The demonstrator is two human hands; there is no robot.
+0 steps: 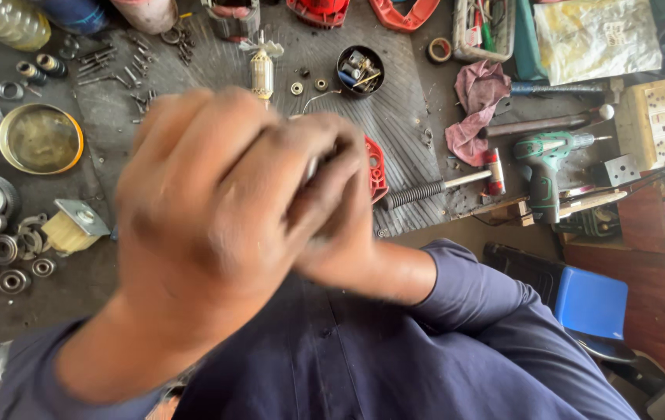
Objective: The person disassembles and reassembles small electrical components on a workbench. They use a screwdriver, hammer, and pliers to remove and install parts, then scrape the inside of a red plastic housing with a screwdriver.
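Hands fill the near view: left hand (200, 225) and right hand (332, 210) are blurred, pressed together, both clenched on a small metal part (313, 167) barely showing; its long axis cannot be told. Beyond, the dark cluttered surface (394, 109) carries bearings (2, 249), a hammer (445, 185) and a green drill (546, 167).

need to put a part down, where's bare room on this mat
The ribbed mat shows bare between the black cup of small parts and the pink rag, down toward the hammer. A second bare strip lies right of the brass bowl. The bearings at left and the screws up top are crowded. Both hands block the centre.
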